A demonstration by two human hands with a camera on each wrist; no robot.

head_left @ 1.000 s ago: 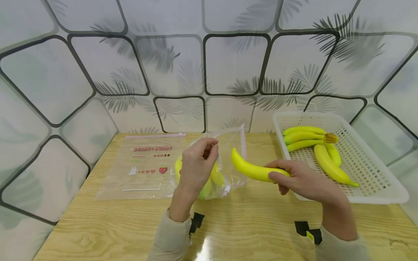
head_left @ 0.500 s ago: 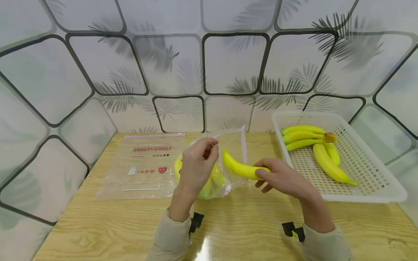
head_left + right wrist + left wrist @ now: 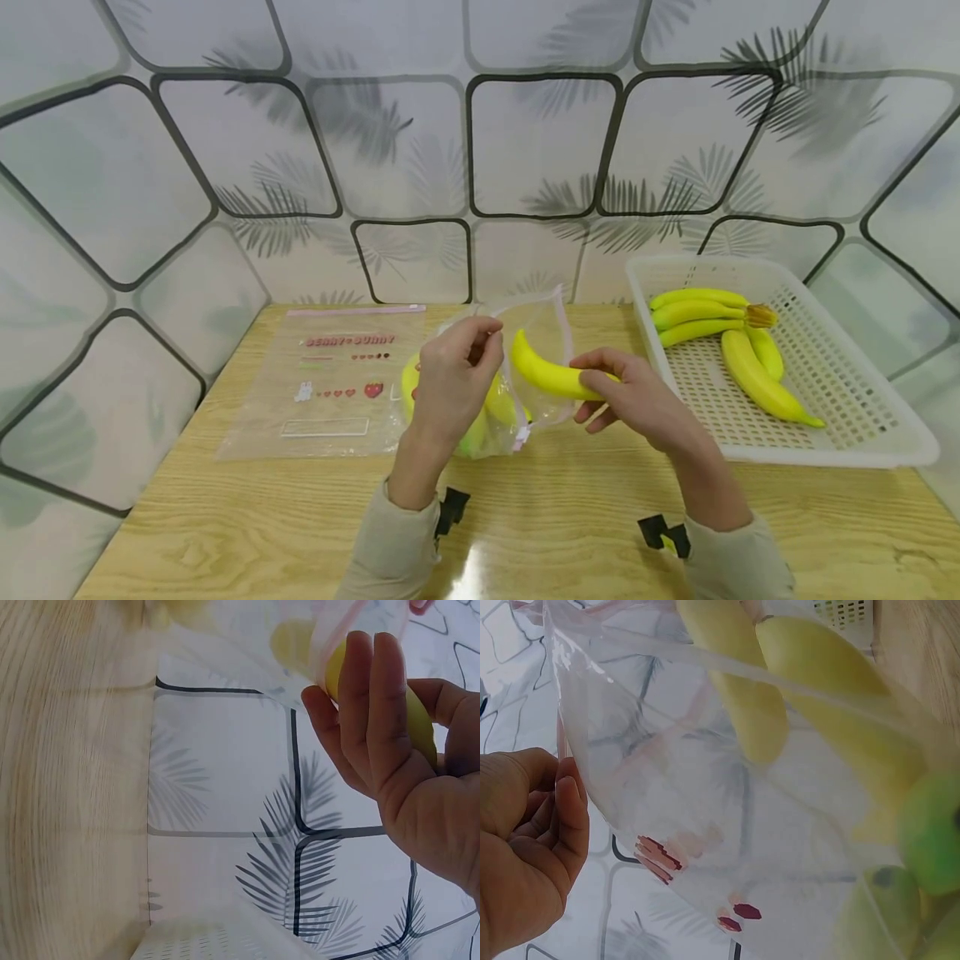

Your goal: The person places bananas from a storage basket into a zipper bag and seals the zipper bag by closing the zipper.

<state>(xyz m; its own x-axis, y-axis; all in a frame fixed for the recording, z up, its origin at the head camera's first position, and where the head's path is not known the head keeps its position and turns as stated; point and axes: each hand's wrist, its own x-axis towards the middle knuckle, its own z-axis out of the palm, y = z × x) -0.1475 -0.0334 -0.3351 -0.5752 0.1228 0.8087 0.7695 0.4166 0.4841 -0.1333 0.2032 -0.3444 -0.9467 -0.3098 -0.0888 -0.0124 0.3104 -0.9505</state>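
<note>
Your right hand (image 3: 637, 400) is gripping a yellow banana (image 3: 551, 377) in its fingers (image 3: 387, 701), holding it at a clear bag's (image 3: 497, 437) mouth, your left hand (image 3: 453, 379) pinching that bag, toward the worktop's (image 3: 570, 517) back edge

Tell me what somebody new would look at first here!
Probably the bright yellow banana in the fingers of the right hand, at the open mouth of a clear bag. Next, maybe the white basket on the right, with more yellow bananas inside. On the left, a flat bag shows red letters.
</note>
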